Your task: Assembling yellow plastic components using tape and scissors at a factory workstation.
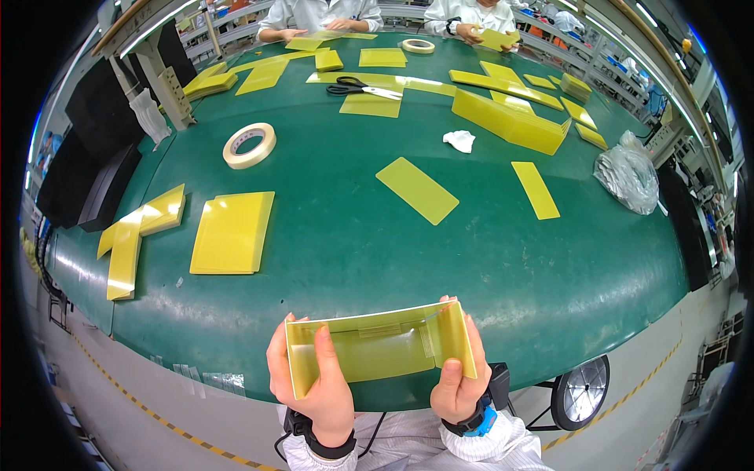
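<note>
Between my two hands, above the near edge of the green table, is a yellow translucent tray-like piece made of flat sheets (377, 353), with a long back panel and upright end panels. My left hand (318, 385) grips its left end, thumb inside and fingers behind. At the right end, my right hand (459, 381) pinches the end panel, thumb on the inner side. Clear tape strips seem to lie along the inside of the right corner. Farther off are a loose yellow sheet (418, 191) and a narrower yellow strip (536, 190).
A stack of yellow sheets (232, 233) and several yellow strips (126, 255) lie at left, near a tape roll (250, 146). Black scissors (349, 86), a crumpled white scrap (459, 141) and a folded yellow panel (510, 124) sit farther back. A clear plastic bag (627, 174) is at right. Two co-workers handle sheets opposite.
</note>
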Demonstrator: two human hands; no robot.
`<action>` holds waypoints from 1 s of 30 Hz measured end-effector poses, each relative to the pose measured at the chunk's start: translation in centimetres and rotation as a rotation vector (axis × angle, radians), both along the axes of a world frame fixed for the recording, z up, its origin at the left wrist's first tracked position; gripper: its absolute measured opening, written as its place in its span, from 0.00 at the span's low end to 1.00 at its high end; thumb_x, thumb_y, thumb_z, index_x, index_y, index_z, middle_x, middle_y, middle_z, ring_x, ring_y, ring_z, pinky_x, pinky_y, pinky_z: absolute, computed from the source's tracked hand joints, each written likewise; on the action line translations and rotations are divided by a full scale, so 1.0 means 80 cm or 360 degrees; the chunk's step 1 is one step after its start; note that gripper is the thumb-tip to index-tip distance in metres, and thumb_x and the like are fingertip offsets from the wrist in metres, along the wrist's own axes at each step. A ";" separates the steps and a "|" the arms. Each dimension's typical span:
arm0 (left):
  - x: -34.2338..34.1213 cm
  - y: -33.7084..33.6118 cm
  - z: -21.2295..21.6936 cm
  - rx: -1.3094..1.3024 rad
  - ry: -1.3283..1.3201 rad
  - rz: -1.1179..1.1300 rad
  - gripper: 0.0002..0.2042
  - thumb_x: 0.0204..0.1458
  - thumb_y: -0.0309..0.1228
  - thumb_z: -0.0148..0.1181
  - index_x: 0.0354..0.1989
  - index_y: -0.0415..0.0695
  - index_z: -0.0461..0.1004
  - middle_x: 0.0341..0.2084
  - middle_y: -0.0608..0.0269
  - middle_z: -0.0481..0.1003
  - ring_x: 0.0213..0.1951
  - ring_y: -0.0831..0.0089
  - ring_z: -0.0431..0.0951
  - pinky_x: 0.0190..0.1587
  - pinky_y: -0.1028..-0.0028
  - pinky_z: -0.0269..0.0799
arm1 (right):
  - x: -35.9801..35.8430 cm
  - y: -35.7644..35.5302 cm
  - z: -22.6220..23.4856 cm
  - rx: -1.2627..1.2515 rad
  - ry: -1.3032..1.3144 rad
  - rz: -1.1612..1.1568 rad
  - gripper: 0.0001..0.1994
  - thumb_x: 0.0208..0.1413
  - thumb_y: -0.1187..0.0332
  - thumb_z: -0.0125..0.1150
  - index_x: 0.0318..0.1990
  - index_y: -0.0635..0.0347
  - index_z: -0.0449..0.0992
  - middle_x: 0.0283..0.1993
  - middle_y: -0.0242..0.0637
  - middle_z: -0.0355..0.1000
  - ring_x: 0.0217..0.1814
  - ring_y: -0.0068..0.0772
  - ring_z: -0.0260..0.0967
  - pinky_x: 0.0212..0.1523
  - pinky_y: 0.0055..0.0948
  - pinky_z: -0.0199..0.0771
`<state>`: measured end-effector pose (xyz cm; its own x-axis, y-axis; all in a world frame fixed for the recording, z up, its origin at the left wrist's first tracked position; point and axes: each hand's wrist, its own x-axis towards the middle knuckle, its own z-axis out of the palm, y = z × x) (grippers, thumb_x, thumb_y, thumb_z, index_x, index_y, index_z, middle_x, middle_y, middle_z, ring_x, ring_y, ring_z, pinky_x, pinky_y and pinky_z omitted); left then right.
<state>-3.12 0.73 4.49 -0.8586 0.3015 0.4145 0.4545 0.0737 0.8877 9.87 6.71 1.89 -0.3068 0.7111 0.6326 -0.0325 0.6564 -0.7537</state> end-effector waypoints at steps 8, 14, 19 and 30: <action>0.000 0.000 0.000 -0.0039 0.0074 0.0008 0.15 0.52 0.23 0.59 0.48 0.34 0.69 0.38 0.58 0.73 0.37 0.72 0.74 0.43 0.73 0.70 | -0.002 0.000 -0.006 -0.0017 0.0019 -0.0008 0.22 0.63 0.72 0.40 0.62 0.73 0.54 0.61 0.66 0.57 0.64 0.62 0.57 0.62 0.46 0.57; 0.000 0.000 0.000 -0.0022 0.0050 -0.0003 0.15 0.52 0.22 0.59 0.48 0.34 0.69 0.38 0.58 0.73 0.37 0.71 0.74 0.44 0.73 0.70 | -0.003 0.000 -0.004 -0.0015 0.0010 -0.0026 0.21 0.63 0.71 0.41 0.62 0.73 0.54 0.61 0.66 0.57 0.63 0.61 0.58 0.62 0.45 0.58; -0.003 -0.005 -0.005 -0.0067 0.0118 -0.0024 0.15 0.53 0.23 0.56 0.49 0.32 0.68 0.39 0.55 0.74 0.38 0.70 0.75 0.45 0.72 0.70 | -0.003 -0.001 -0.004 -0.0033 -0.0049 -0.0055 0.21 0.64 0.70 0.39 0.61 0.74 0.55 0.60 0.66 0.58 0.63 0.61 0.59 0.61 0.45 0.59; -0.007 -0.011 -0.010 -0.0057 0.0189 -0.0084 0.12 0.58 0.23 0.48 0.48 0.29 0.67 0.40 0.49 0.75 0.41 0.66 0.77 0.47 0.71 0.71 | -0.001 -0.001 -0.007 -0.0015 -0.0080 -0.0087 0.23 0.66 0.66 0.35 0.63 0.74 0.50 0.62 0.60 0.58 0.64 0.53 0.59 0.62 0.44 0.59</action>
<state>-3.64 -0.14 3.71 -0.7868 0.3613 0.5004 0.5602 0.0778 0.8247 9.80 6.65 1.35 -0.2984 0.7335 0.6106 0.0410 0.6490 -0.7596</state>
